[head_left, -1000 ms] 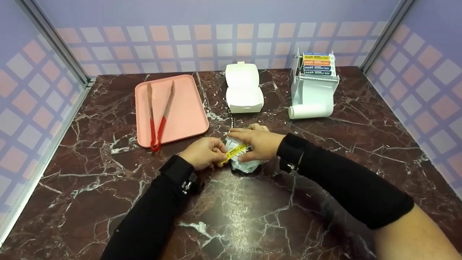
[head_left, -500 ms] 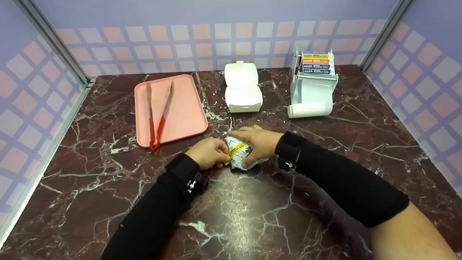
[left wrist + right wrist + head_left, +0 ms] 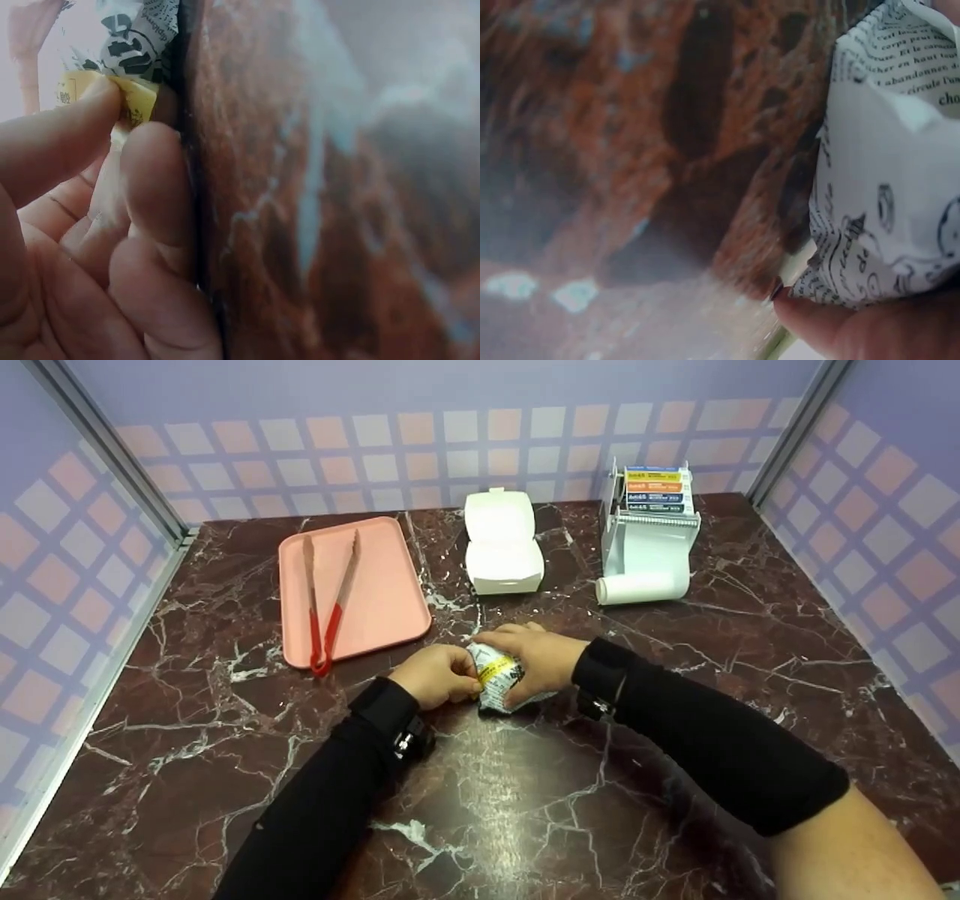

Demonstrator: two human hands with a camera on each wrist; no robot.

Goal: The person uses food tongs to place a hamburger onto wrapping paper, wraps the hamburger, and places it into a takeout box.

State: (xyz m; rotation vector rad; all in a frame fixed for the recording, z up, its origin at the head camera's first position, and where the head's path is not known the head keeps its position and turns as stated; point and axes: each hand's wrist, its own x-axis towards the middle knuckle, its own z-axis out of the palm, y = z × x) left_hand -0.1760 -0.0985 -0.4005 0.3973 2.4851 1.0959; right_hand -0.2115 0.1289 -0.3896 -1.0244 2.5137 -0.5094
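A small paper-wrapped bundle [image 3: 496, 695] with black print sits on the marble table at the middle of the head view. Across its top runs a yellow sticker [image 3: 497, 669]. My left hand [image 3: 437, 676] pinches the sticker's near-left end; in the left wrist view the thumb [image 3: 82, 124] presses on the yellow strip, with the other fingers curled below it. My right hand [image 3: 541, 661] holds the bundle from above and the right, thumb on the near side and fingers on the far side. In the right wrist view the printed wrapper [image 3: 900, 187] bulges beside the thumb.
A pink tray [image 3: 386, 585] with red-handled tongs [image 3: 330, 634] lies at the left. Behind the hands stands an open white clamshell box [image 3: 504, 559]. A sticker dispenser [image 3: 651, 532] with several coloured rolls and a white backing roll is at the back right.
My left hand has moved slightly right, against the bundle's side. The sticker's left end, earlier held out from the wrapper, now lies down along it. My right hand has kept its hold.
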